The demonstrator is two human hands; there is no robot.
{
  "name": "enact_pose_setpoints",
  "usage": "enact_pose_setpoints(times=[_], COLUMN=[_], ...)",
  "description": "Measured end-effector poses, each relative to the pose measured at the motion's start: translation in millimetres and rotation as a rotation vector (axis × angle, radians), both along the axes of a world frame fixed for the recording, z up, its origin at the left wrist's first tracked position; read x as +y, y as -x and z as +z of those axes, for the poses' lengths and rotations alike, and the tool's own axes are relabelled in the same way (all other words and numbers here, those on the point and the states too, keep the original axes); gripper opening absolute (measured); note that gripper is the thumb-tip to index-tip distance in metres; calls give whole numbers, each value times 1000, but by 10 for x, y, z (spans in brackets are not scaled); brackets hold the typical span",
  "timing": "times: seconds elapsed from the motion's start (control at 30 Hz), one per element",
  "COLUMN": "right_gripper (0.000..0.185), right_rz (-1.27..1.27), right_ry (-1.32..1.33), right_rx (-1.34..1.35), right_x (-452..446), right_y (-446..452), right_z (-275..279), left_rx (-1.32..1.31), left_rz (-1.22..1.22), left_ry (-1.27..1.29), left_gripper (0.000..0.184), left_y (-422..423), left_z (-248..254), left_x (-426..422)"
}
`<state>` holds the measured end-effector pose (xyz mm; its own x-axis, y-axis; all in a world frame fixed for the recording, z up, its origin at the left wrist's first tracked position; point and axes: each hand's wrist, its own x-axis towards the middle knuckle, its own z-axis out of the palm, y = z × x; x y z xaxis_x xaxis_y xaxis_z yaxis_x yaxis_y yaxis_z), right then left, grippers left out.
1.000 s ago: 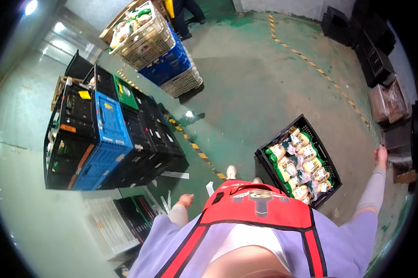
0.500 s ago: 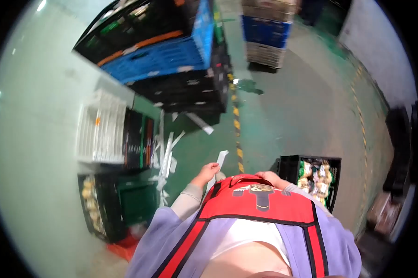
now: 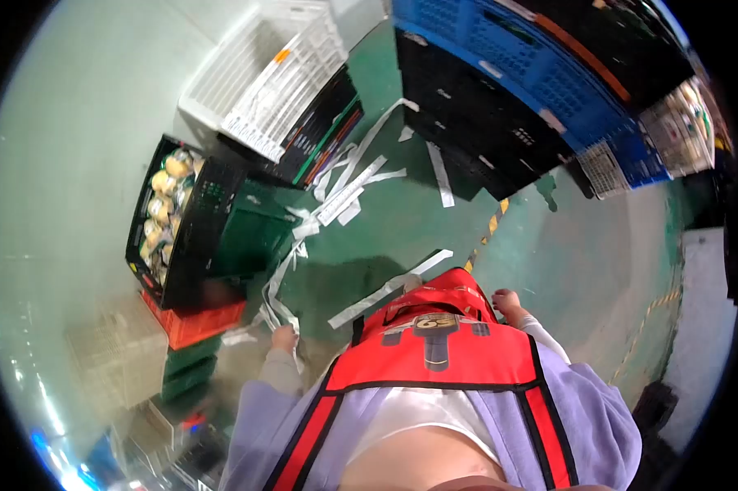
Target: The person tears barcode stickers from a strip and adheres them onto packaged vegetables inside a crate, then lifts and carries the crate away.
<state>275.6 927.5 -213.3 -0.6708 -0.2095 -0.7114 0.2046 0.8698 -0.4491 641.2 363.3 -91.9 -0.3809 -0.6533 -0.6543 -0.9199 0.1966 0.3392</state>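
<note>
My left hand (image 3: 284, 337) hangs low at my left side, above white strips (image 3: 281, 299) lying on the floor. Its fingers are mostly hidden and blurred. My right hand (image 3: 508, 304) hangs beside the red apron (image 3: 443, 352) on my body. Its fingers are loosely bent and a little apart, with nothing seen in them. At the left, a black crate (image 3: 181, 221) holds several pale, round packed items (image 3: 163, 204). Beyond it stands a white slatted crate (image 3: 303, 74) on top of dark crates (image 3: 324, 123).
Stacked black (image 3: 467, 123) and blue crates (image 3: 524, 65) rise ahead to the right. A red crate (image 3: 193, 319) sits at the left, above green ones (image 3: 191, 372). More white strips (image 3: 348, 192) and a yellow-black floor line (image 3: 493, 225) mark the green floor.
My view has swung to the left, bringing the left crates closer and the stack ahead to the right. The crate at my right has left view. Both hands hang farther apart.
</note>
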Motion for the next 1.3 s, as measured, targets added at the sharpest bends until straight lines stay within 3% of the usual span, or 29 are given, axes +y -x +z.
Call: enact_pose_setpoints(times=[0.03, 0.07, 0.13, 0.2, 0.3, 0.33, 0.37, 0.4, 0.43, 0.47, 0.5, 0.57, 0.6, 0.67, 0.7, 0.73, 0.77, 0.83, 0.87, 0.93, 1.0, 1.07, 1.3], right_gripper=[36, 38, 39, 39, 38, 37, 34, 32, 29, 26, 24, 20, 19, 17, 18, 18, 19, 25, 25, 23, 25, 32, 33], right_rz=[-13, 27, 85, 56, 182, 426, 407, 387, 629, 869, 699, 860, 901, 939, 938, 960, 943, 966, 859, 697, 411, 325, 309], right_ry=[-9, -1, -4, 43, 68, 73, 72, 71, 97, 126, 0, -59, -114, -149, -77, 22, -113, -40, 72, -17, 135, 124, 35], right_rx=[23, 4, -22, -123, -87, 71, 46, 21, 109, 173, 18, 147, 169, 178, 247, 406, 241, 355, 93, 15, -342, -347, -579], right_x=[-469, -693, -1072, -1415, -1828, -1898, -1944, -2001, -1984, -1884, -2294, -2642, -2823, -3034, -3139, -3255, -3410, -3829, -4166, -4423, -4992, -5510, -6102], right_y=[96, 190, 427, 739, 1276, 1501, 1691, 1875, 2167, 2327, 2413, 2706, 2797, 2979, 3038, 3026, 3117, 3068, 2996, 2889, 2559, 2152, 1534], right_z=[538, 532, 543, 584, 566, 402, 319, 263, -72, -419, 139, 237, 263, -34, -247, -469, -762, -1193, -1065, -1970, -1825, -1722, -2780], left_rx=[-289, -300, 175, 199, 337, 319, 294, 202, 127, 229, 318, 163, 155, 62, 54, -14, -82, -102, -110, -114, -109, -112, 60], left_rz=[-623, -602, 586, 724, -233, 78, 431, 260, 189, -52, -275, 534, 572, 290, 311, 184, 50, 112, 152, 164, 138, 168, 314], left_ry=[192, 175, -434, -584, -219, -459, -630, -485, -415, -263, -64, -598, -620, -491, -514, -395, -286, -272, -210, -226, -177, -166, -112], left_gripper=[28, 28, 27, 30, 39, 42, 45, 45, 44, 41, 38, 39, 39, 44, 44, 47, 50, 52, 54, 55, 56, 56, 48], left_y=[-141, -278, -320, 44, 637, 939, 1238, 1474, 1898, 1961, 2021, 2386, 2416, 2365, 2335, 2288, 2217, 2112, 2088, 2072, 2053, 2059, 1773], left_z=[5, -141, -493, -489, -553, -508, -463, -617, -170, -249, -335, -182, -189, -239, -324, -416, -486, -738, -850, -976, -1093, -1070, -1111], left_x=[55, 170, 511, 845, 991, 1083, 1177, 1215, 1132, 1177, 1223, 1268, 1263, 1307, 1296, 1308, 1359, 1372, 1373, 1265, 1225, 1140, 1055])
